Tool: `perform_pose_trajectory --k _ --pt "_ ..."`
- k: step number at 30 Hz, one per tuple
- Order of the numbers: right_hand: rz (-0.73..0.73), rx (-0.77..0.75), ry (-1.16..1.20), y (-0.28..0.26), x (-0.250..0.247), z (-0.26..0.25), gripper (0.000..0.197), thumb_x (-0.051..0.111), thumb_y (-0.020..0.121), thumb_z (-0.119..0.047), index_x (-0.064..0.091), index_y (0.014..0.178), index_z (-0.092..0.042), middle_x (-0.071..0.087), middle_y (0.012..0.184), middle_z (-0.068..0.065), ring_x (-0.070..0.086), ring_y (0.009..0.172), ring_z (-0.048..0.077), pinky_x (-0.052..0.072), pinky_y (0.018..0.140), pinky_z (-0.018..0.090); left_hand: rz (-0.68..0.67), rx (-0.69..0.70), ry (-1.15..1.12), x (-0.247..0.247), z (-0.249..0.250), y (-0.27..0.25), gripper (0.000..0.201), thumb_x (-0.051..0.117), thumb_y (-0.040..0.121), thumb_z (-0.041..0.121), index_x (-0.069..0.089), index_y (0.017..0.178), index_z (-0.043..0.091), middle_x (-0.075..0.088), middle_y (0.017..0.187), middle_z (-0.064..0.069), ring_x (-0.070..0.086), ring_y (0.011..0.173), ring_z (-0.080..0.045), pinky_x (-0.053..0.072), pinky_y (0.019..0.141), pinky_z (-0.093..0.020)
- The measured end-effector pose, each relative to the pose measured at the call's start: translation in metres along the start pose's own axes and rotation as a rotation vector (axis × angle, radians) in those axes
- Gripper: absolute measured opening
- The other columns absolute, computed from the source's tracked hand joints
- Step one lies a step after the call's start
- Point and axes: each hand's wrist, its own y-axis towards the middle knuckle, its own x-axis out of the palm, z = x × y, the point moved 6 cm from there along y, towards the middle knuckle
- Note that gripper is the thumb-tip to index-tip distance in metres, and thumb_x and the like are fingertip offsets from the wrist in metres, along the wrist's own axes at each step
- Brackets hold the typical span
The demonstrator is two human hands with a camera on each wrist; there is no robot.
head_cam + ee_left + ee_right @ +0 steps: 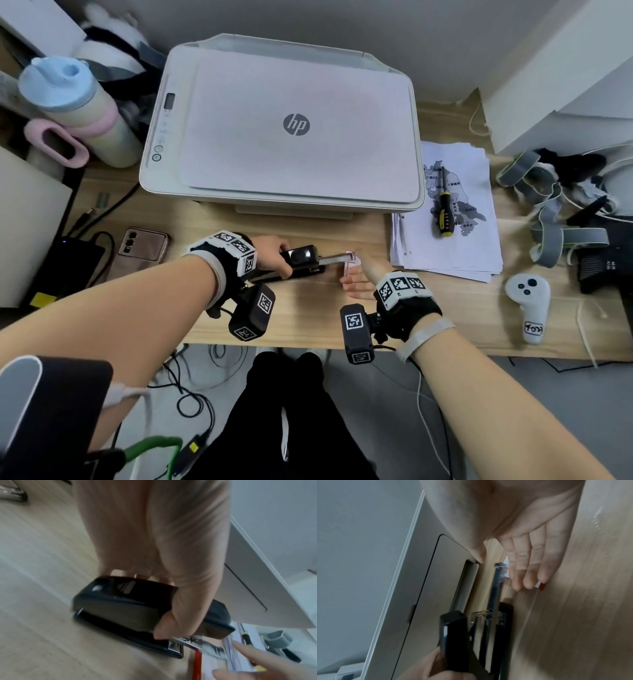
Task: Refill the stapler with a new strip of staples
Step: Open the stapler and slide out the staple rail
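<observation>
While the left hand (274,255) grips the stapler (301,262), the right hand's (359,281) straight fingers touch a small box (541,585).

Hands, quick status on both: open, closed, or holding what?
Left hand: closed around the black stapler, holding it on the desk.
Right hand: open, fingers straight, at the small staple box by the pulled-out staple tray.
</observation>
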Motion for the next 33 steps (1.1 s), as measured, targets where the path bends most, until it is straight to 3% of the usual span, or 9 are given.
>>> perform_pose_trajectory --k 4,6,8,16,19,24,26,30,33 --pt "-0.002 -0.061 0.017 0.001 0.008 -0.009 0.069 0.031 0.096 -0.052 0.048 0.128 0.007 0.065 0.089 0.015 0.055 0.063 0.019 0.047 0.061 0.027 -0.050 0.025 -0.133 -0.002 -0.001 -0.001 0.032 0.070 0.065 0.016 0.055 0.094 0.015 0.056 0.073 0.000 0.052 0.059 -0.014 0.038 0.050 -0.019" --pt "-0.002 -0.109 0.073 0.003 0.010 -0.014 0.074 0.031 0.093 -0.057 0.046 0.131 0.005 0.068 0.100 0.016 0.058 0.065 0.019 0.052 0.057 0.026 -0.047 0.004 -0.220 -0.005 -0.002 -0.001 0.022 0.060 0.054 0.019 0.058 0.075 0.013 0.055 0.064 -0.003 0.053 0.059 -0.020 0.039 0.052 -0.020" --pt "0.010 -0.162 0.134 0.004 0.013 -0.022 0.076 0.032 0.092 -0.059 0.047 0.131 0.004 0.066 0.086 0.010 0.061 0.065 0.019 0.054 0.049 0.024 -0.049 -0.045 -0.310 -0.008 -0.004 -0.002 0.013 0.054 0.050 0.019 0.054 0.060 0.011 0.051 0.057 -0.007 0.050 0.056 -0.024 0.035 0.053 -0.022" --pt "-0.012 -0.221 0.218 -0.001 0.028 -0.038 0.063 0.034 0.096 -0.049 0.035 0.142 -0.005 0.061 0.127 0.018 0.064 0.094 0.027 0.058 0.061 0.026 -0.139 -0.070 -0.360 -0.001 -0.005 -0.008 0.014 0.051 0.051 0.022 0.050 0.062 0.014 0.049 0.060 -0.005 0.046 0.057 -0.021 0.031 0.059 -0.023" --pt "0.015 -0.183 0.174 0.005 0.027 -0.038 0.058 0.039 0.096 -0.044 0.043 0.137 -0.002 0.055 0.135 0.019 0.058 0.120 0.032 0.052 0.090 0.036 -0.137 -0.029 -0.348 -0.002 -0.002 -0.014 0.023 0.050 0.054 0.024 0.049 0.076 0.017 0.050 0.066 -0.005 0.049 0.058 -0.019 0.037 0.055 -0.021" --pt "0.028 -0.149 0.163 0.017 0.030 -0.036 0.056 0.038 0.095 -0.042 0.044 0.136 -0.003 0.048 0.142 0.018 0.050 0.129 0.032 0.047 0.093 0.038 -0.049 0.048 -0.256 -0.005 -0.006 -0.008 0.079 0.058 0.056 0.032 0.029 0.129 0.021 0.053 0.079 -0.003 0.055 0.070 -0.021 0.046 0.063 -0.027" --pt "0.003 -0.132 0.238 0.021 0.032 -0.037 0.058 0.034 0.097 -0.042 0.042 0.137 -0.002 0.048 0.142 0.017 0.048 0.131 0.031 0.043 0.100 0.038 0.001 0.068 -0.153 -0.009 -0.011 -0.005 0.102 0.074 0.055 0.037 0.019 0.140 0.018 0.058 0.090 -0.006 0.060 0.084 -0.026 0.054 0.078 -0.036" --pt "-0.138 -0.073 0.487 0.021 0.042 -0.037 0.067 0.027 0.097 -0.049 0.031 0.142 0.000 0.058 0.119 0.013 0.050 0.125 0.028 0.042 0.098 0.035 0.075 0.120 0.115 -0.011 -0.014 -0.004 0.107 0.085 0.053 0.043 0.027 0.139 0.015 0.050 0.124 -0.007 0.050 0.117 -0.026 0.045 0.099 -0.036" --pt "-0.204 -0.045 0.717 0.020 0.046 -0.036 0.074 0.031 0.096 -0.052 0.020 0.147 0.001 0.046 0.141 0.020 0.045 0.130 0.033 0.039 0.104 0.040 0.138 0.128 0.372 -0.011 -0.010 -0.006 0.101 0.083 0.050 0.046 0.035 0.133 0.015 0.047 0.123 -0.010 0.050 0.113 -0.030 0.048 0.092 -0.037"
